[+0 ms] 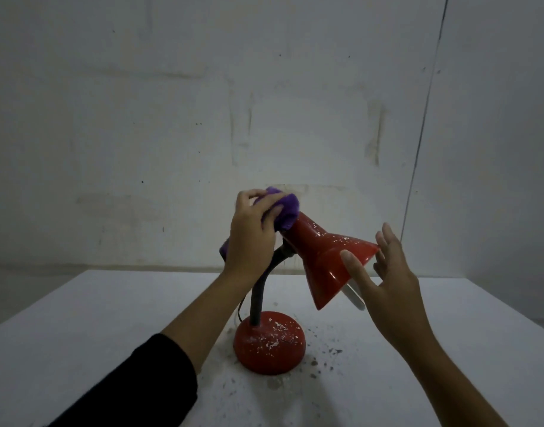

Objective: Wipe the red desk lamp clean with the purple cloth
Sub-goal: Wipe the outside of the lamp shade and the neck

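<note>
The red desk lamp point(295, 291) stands on a white table point(89, 306) in front of a grey, stained wall point(203, 87), its round base point(269, 342) resting near the table's middle. The base is speckled with white chipped patches, and dark crumbs and specks point(323, 359) lie scattered on the table just to its right and in front of it. A black flexible neck point(258, 300) rises from the base and curves up to the cone-shaped red shade point(323, 257), which tilts down toward the right, its wide rim lowest; the end of a white bulb point(354, 297) shows below that rim. The left hand point(252, 232), its forearm coming out of a black sleeve point(141, 386), grasps the purple cloth point(284, 211) with curled fingers and thumb and presses it against the narrow upper end of the shade, where the neck joins; a bit of the cloth also hangs out below the wrist on the left side. The right hand point(384, 278) is released, fingers straight and spread, cupping the wide rim of the shade: the thumb lies along the shade's near side and the fingertips reach past the rim's far edge. A thin dark line point(425, 118) runs down the wall at the right.
</note>
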